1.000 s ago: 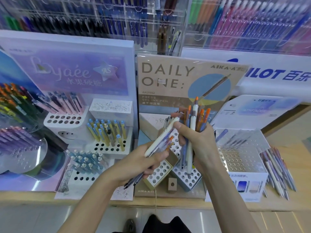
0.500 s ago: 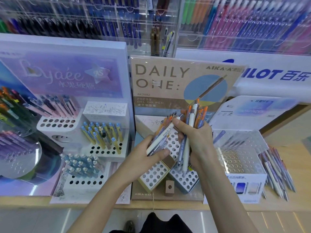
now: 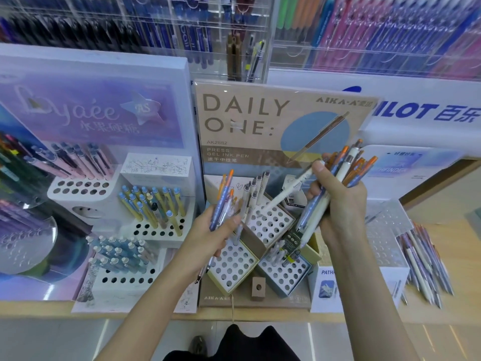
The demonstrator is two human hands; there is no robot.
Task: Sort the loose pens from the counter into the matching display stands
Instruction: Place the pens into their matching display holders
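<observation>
Plainly, left hand (image 3: pixel 210 238) fingers clasp several pens (image 3: pixel 221 204) (right hand (image 3: pixel 339 204): a thick bundle (image 3: pixel 347 165)) above the stand (image 3: pixel 270 226).

Bright, even shop light is washing over everything, barely casting shadows. The wall racks (image 3: pixel 364 27) up top are smearing into blur, the loose pens (image 3: pixel 426 261) at the right edge are going soft too, the wide lens is bowing the edges, and the clear disc (image 3: pixel 23 243) is catching glare.
</observation>
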